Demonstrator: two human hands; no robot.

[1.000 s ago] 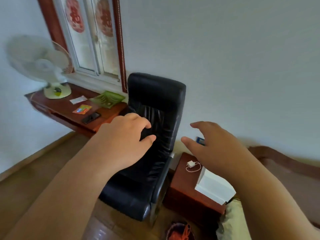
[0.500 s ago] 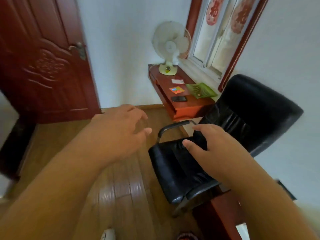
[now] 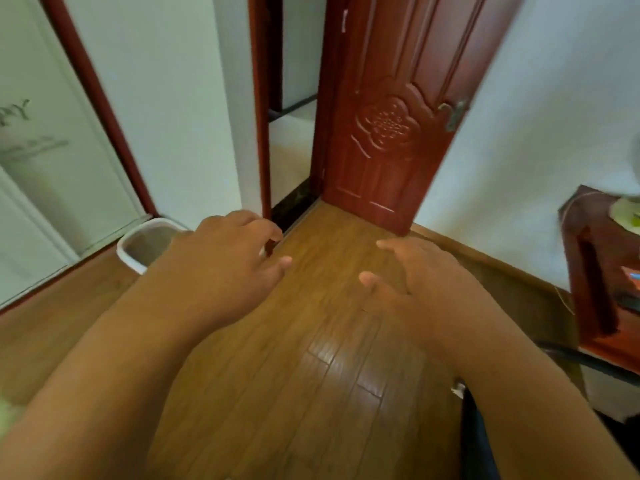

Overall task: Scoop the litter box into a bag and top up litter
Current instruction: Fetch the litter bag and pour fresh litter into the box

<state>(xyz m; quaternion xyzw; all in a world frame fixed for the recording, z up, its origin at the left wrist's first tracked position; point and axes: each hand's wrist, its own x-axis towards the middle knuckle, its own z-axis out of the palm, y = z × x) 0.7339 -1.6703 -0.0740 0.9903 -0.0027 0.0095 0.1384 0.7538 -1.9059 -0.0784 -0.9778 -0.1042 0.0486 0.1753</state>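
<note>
Both hands are out over the wood floor [image 3: 311, 341], holding nothing. The left hand [image 3: 221, 268] is loosely curled, the right hand [image 3: 426, 285] spread. A white bin [image 3: 138, 247] sits behind the left hand.

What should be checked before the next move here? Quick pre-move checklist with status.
1. Left hand free, nothing held: ok.
2. Right hand free, fingers spread: ok.
3. Litter box, scoop, bag or litter in view: not ok, none visible.
4. Red door open, gap at its left leads out: ok.
5. Wooden floor bare between the hands and the doorway: ok.
6. White bin by the wall, partly behind the left hand, contents: cannot tell.
</note>
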